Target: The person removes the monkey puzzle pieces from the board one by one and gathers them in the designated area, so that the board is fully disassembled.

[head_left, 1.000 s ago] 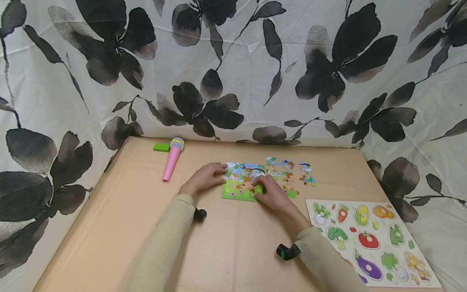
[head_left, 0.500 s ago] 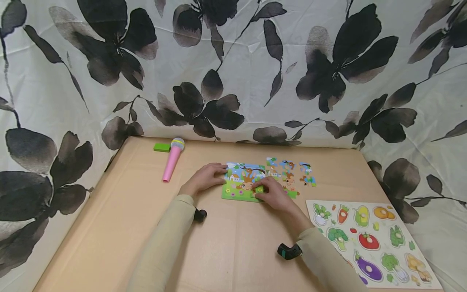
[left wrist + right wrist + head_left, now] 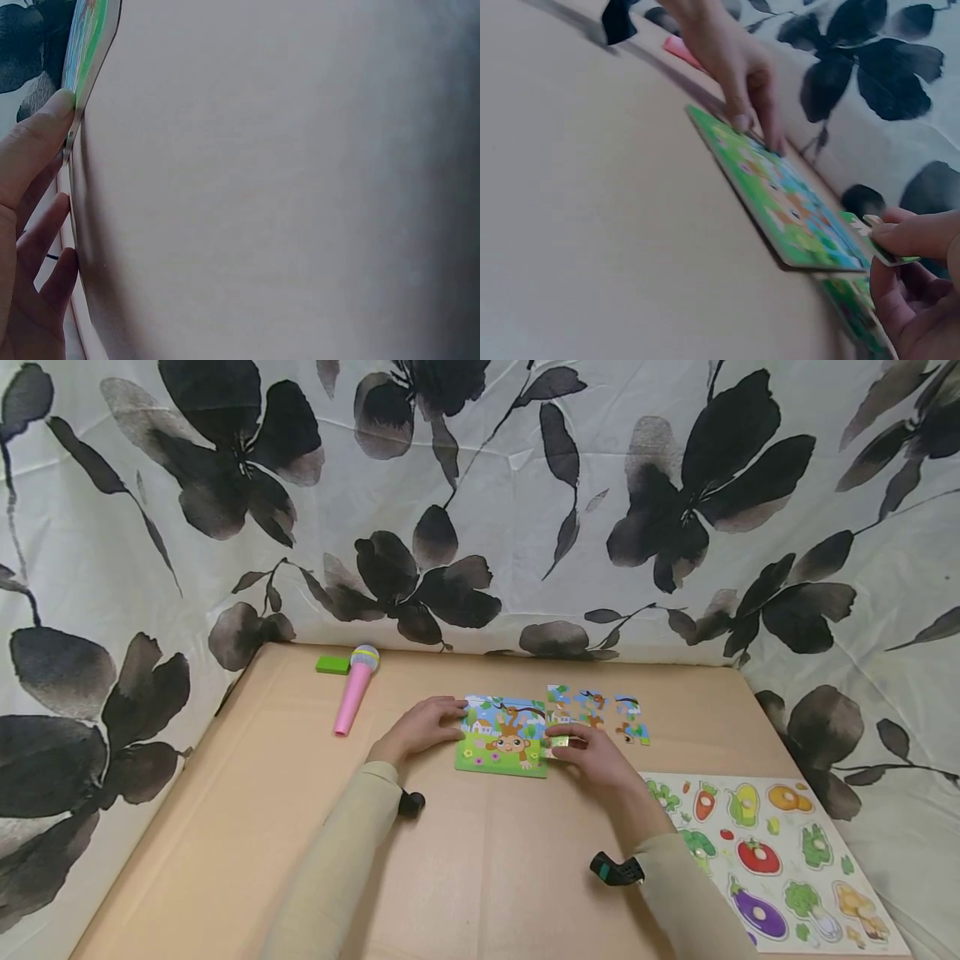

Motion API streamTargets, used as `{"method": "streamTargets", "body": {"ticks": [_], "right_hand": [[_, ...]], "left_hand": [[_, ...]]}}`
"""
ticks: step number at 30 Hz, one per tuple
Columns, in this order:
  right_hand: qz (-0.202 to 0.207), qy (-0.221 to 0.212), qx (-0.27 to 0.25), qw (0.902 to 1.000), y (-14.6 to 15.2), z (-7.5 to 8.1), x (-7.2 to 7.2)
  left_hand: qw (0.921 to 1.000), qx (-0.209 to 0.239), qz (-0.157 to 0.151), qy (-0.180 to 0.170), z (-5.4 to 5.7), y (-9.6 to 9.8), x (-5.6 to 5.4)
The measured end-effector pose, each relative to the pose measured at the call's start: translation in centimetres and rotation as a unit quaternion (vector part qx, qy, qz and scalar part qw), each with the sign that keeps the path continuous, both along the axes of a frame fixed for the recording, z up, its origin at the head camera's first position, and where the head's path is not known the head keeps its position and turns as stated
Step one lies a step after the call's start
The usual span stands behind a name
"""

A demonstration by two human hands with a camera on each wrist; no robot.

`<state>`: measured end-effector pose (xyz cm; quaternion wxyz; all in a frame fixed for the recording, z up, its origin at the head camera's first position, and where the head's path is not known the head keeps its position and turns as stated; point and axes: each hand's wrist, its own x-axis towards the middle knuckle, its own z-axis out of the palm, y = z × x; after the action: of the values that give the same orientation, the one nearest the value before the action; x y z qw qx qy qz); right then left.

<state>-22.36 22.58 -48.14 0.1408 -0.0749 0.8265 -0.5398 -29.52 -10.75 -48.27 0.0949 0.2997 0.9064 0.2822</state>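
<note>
A monkey-picture jigsaw board (image 3: pixel 487 756) with a green lower edge lies on the table. My left hand (image 3: pixel 423 724) holds its left edge; in the left wrist view the thumb (image 3: pixel 56 105) is on the board's edge and the fingers are partly hidden behind it. My right hand (image 3: pixel 596 753) pinches a small puzzle piece (image 3: pixel 557 742) between thumb and forefinger, just off the board's right edge. In the right wrist view this piece (image 3: pixel 861 225) is raised near the board's corner. Several loose puzzle pieces (image 3: pixel 628 703) lie beyond the right hand, some partly hidden by it.
A pink toy microphone (image 3: pixel 354 693) lies at the back left beside a green block (image 3: pixel 332 665). At the front right is a white vegetable-picture board (image 3: pixel 787 814), partly under the right forearm. A floral cloth (image 3: pixel 517 485) hangs behind the table (image 3: pixel 480 860).
My right hand has moved right, off the board's lower right part, with the puzzle piece in its fingers, uncovering the monkey picture. The left hand stays at the board's left edge.
</note>
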Motion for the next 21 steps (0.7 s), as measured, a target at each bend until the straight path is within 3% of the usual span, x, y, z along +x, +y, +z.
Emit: {"method": "streamTargets", "body": {"ticks": [5,12,21], "right_hand": [[-0.016,-0.004,-0.002,0.9999,3.0,0.6,0.3],[-0.050,0.004,0.034,0.9982,7.4,1.5,1.2],[-0.074,-0.002,0.078,0.9942,11.1,0.9,1.6]], "left_hand": [[1.0000,0.001,0.003,-0.005,-0.1,0.0,0.1],[1.0000,-0.001,0.003,-0.002,-0.1,0.0,0.0],[0.9998,0.011,-0.002,0.013,-0.2,-0.1,0.2]]}}
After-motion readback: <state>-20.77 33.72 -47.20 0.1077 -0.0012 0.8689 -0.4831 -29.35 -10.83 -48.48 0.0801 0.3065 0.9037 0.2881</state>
